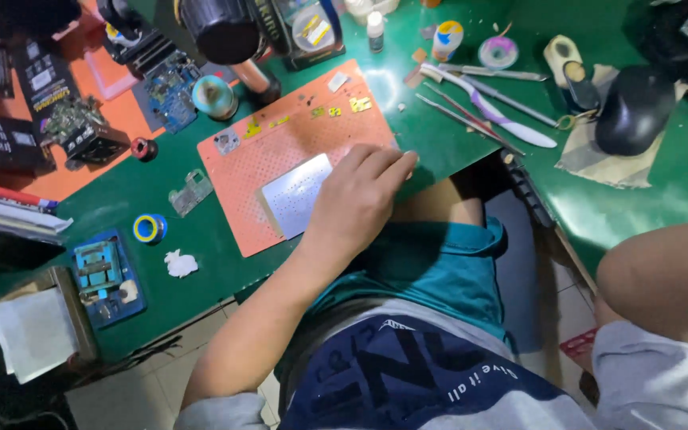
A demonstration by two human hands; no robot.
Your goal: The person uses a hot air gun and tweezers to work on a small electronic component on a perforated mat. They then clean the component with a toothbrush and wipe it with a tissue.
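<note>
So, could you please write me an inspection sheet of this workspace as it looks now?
Surface: green bench mat, partly covered by an orange work mat.
Job's things: silver perforated metal plate lying on the orange mat; small gold parts near its far edge.
Clutter: blue tape roll, white scrap, blue fixture, circuit board, toothbrush, tweezers, small bottles, black mouse.
Grippers: left hand rests palm down over the plate's edge, fingers curled; right hand cannot be judged, only a forearm shows.
Cables: nothing seen.
Surroundings: tiled floor below; the person's lap under the bench.
</note>
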